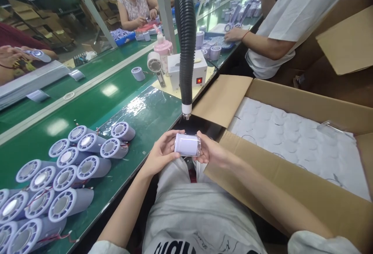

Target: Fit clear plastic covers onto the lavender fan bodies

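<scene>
Over my lap I hold a lavender cylindrical fan housing [188,146] lying sideways, with a clear plastic part at its right end. My left hand [163,149] has its fingers and thumb around the left end. At the clear right end, my right hand [210,149] grips with thumb and fingers; part of its fingers is hidden behind. Just above hangs the metal tip of a black corrugated hose [186,51]. On the green bench to the left lie several similar lavender housings [94,166] in rows, with ring-shaped slotted ends and thin red wires.
An open cardboard box [291,168] with a white bumpy layer stands at my right. Ahead are a white device [189,71] with a red lit switch, a handheld fan [155,65] and a pink cup [163,48]. A green conveyor [96,98] runs along the left. Co-workers sit nearby.
</scene>
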`<state>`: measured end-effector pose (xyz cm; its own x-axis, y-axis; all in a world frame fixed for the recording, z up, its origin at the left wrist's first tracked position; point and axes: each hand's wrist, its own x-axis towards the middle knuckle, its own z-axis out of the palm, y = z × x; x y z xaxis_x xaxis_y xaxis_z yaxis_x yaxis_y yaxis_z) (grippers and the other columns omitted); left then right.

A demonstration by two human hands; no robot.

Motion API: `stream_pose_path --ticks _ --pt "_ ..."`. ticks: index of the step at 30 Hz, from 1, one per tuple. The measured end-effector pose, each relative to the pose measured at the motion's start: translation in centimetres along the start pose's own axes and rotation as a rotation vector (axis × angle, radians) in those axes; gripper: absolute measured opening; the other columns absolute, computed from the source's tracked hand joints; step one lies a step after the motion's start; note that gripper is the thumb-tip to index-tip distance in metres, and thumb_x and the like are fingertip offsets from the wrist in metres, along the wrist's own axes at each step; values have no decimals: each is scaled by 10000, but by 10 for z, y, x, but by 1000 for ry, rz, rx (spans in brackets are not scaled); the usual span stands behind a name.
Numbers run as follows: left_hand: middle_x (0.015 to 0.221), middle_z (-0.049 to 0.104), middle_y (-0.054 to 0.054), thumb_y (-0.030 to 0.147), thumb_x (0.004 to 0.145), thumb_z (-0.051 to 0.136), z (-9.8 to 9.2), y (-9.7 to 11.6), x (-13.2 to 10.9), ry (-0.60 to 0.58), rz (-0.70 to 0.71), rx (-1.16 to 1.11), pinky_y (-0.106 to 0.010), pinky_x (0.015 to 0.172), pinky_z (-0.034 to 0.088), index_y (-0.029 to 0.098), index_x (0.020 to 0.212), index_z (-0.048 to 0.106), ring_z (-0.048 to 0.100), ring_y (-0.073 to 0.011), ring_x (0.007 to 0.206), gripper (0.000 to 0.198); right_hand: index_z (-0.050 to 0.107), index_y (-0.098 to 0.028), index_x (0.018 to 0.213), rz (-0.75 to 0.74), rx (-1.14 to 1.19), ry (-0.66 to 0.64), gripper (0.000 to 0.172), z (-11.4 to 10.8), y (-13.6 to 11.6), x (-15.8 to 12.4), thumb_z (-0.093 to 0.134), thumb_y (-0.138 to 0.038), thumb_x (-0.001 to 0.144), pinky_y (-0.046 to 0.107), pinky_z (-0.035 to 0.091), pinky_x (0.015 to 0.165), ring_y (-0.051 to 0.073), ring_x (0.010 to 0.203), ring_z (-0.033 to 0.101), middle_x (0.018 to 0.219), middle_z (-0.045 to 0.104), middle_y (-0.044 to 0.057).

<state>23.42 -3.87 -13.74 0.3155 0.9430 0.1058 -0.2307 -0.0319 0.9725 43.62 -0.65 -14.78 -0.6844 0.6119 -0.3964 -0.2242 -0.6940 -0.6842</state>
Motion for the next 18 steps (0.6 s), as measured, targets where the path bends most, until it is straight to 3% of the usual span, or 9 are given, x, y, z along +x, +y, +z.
stream_pose_path --ticks 5,10,14,18 --pt "1389 533 -125 170 707 791 12 11 -21 -62 67 13 -388 1029 468 269 1239 554 498 -294 1302 591 550 -150 843 -35 -175 -9 453 17 -7 -31 312 -492 1022 109 420 345 91 392 571 559 648 42" --pt "1352 563 -120 199 691 808 17 21 -26 -65 100 24 -387 1045 458 257 1241 566 517 -294 1282 604 549 -142 876 -27 -173 -18 443 24 -9 -42 297 -474 1027 117 427 346 95 393 577 573 650 41" --pt "1385 549 -117 197 725 779 14 19 -16 -38 41 18 -366 1031 464 254 1249 577 507 -287 1293 564 597 -108 830 32 -32 -34 560 15 -5 -27 202 -444 1040 126 409 336 106 381 564 547 642 81" --pt "1372 570 -123 244 744 763 6 5 19 28 -45 10 -399 1051 432 220 1274 582 538 -293 1257 561 593 -128 864 -16 108 46 610 -2 2 10 92 -433 1034 127 365 321 103 395 540 558 622 63"
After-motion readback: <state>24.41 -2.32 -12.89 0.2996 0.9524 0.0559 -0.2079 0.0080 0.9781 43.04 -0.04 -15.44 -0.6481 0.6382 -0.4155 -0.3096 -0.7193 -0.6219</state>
